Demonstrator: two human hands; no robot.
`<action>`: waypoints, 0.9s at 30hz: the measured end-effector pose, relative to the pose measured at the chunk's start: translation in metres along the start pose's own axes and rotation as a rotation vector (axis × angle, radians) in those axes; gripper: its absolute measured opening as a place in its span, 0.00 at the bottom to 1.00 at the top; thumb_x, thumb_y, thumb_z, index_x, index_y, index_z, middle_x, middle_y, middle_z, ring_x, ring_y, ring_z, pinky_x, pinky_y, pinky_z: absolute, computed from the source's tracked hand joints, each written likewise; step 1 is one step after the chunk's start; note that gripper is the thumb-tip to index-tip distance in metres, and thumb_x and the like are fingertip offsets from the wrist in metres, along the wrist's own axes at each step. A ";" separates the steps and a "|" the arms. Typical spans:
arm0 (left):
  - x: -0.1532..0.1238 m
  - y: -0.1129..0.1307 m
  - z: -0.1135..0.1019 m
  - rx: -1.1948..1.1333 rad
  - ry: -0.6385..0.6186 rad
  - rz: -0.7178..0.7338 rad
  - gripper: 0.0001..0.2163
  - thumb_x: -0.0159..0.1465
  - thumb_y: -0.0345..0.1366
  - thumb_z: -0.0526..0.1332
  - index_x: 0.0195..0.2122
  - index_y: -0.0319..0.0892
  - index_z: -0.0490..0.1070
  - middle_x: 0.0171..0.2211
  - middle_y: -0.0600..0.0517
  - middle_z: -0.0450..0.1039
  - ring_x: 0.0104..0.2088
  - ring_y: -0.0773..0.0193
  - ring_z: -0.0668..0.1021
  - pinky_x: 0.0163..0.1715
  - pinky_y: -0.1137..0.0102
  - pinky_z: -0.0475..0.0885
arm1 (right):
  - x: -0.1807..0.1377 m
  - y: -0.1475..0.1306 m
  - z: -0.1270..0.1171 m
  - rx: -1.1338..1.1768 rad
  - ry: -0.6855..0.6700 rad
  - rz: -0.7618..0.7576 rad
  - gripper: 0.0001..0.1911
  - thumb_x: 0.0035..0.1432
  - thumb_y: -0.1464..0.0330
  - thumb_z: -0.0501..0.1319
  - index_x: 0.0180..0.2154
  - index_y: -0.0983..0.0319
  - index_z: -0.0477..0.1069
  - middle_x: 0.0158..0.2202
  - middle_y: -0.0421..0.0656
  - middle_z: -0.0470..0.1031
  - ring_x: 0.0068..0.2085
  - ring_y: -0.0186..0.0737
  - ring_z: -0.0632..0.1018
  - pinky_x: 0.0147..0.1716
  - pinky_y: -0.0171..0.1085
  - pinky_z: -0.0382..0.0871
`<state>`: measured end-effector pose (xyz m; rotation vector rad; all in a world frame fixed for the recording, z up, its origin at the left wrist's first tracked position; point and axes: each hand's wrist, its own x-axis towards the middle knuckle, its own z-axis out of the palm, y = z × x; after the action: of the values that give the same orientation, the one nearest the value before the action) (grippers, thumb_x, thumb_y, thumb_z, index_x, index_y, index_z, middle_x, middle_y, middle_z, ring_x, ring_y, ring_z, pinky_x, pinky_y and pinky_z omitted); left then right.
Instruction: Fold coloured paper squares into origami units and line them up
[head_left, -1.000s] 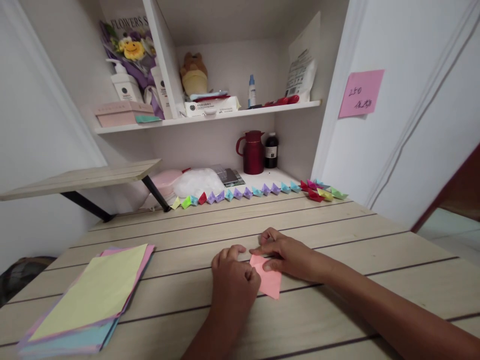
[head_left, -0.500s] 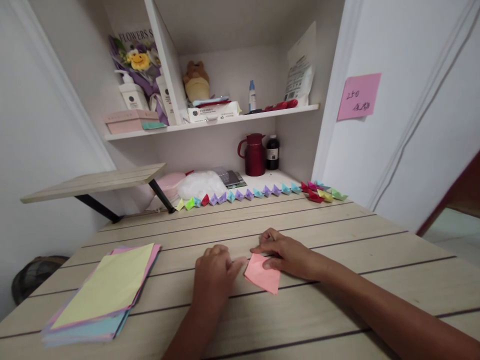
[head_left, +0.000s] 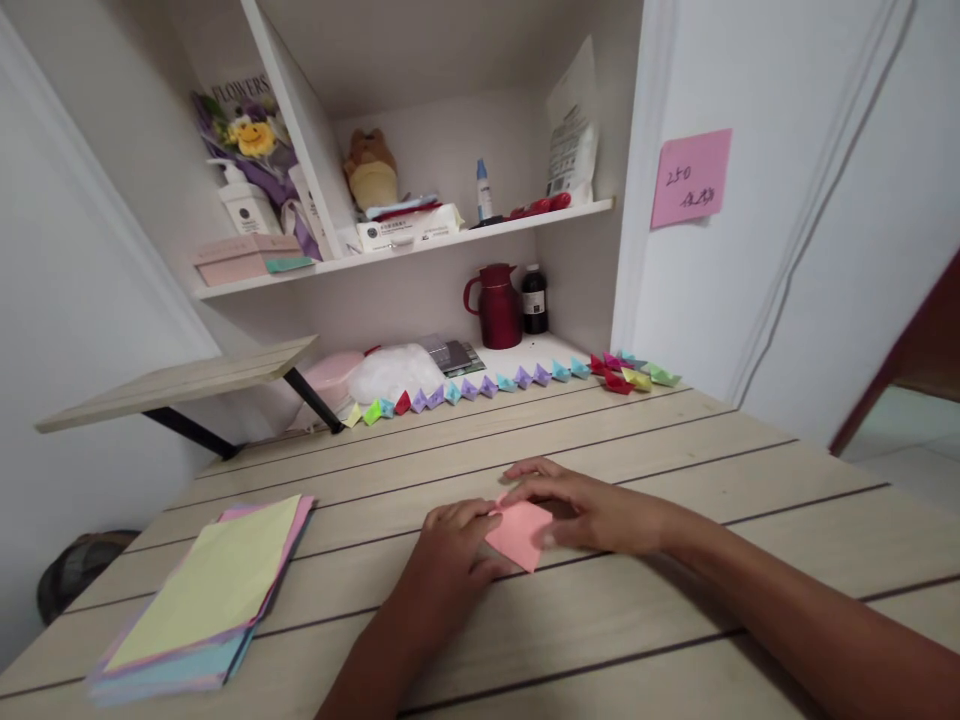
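Note:
A small folded pink paper lies on the wooden table in front of me. My left hand rests beside it on the left, fingers curled and fingertips pinching its left edge. My right hand lies over its right side, fingers pressing the paper's top corner and right edge flat against the table.
A stack of coloured paper sheets lies at the near left. A row of small folded paper boats runs along the table's far edge. Behind stand a red jug, a dark bottle and shelves with boxes and bottles. A raised board juts out at the left.
My left hand drew back to the left off the paper, then came back to its left edge. The pink paper has turned a little. The view has shifted slightly.

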<state>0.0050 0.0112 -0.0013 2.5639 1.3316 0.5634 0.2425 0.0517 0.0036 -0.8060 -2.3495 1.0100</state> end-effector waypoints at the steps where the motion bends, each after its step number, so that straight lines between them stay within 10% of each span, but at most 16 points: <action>1: 0.000 -0.002 -0.001 -0.027 -0.006 -0.003 0.19 0.58 0.37 0.65 0.52 0.49 0.70 0.54 0.48 0.71 0.55 0.55 0.70 0.55 0.57 0.62 | -0.003 -0.002 -0.004 0.003 -0.037 -0.009 0.28 0.52 0.64 0.66 0.56 0.52 0.66 0.58 0.44 0.59 0.62 0.47 0.58 0.58 0.45 0.57; 27: 0.014 -0.012 0.003 -0.108 0.036 -0.048 0.11 0.66 0.33 0.53 0.38 0.47 0.76 0.35 0.52 0.72 0.39 0.62 0.72 0.42 0.65 0.64 | 0.002 -0.005 0.000 -0.188 0.014 0.002 0.12 0.59 0.62 0.61 0.44 0.58 0.72 0.51 0.45 0.72 0.53 0.43 0.70 0.53 0.41 0.63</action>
<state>0.0050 0.0294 -0.0047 2.4410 1.3319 0.6563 0.2395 0.0503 0.0082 -0.8816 -2.4586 0.7894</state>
